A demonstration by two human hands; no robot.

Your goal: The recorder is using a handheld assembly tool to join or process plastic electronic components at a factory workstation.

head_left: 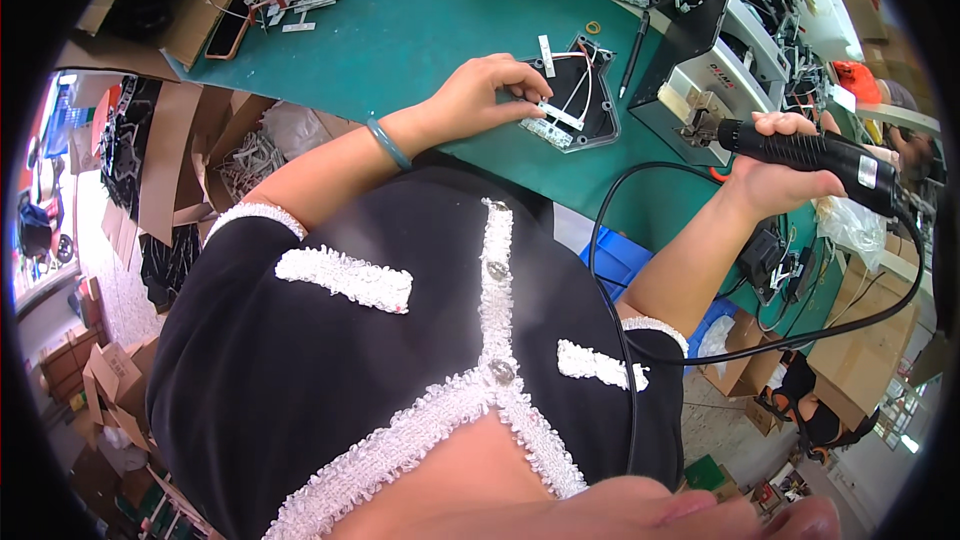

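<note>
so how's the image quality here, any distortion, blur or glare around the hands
In the head view, fisheye bending curves the green mat edge and leaves black corners. The left hand on the black jig and the right hand gripping the black handheld tool look fairly sharp. Lighting is even with soft shadows. The window area at far left is overexposed.
</note>
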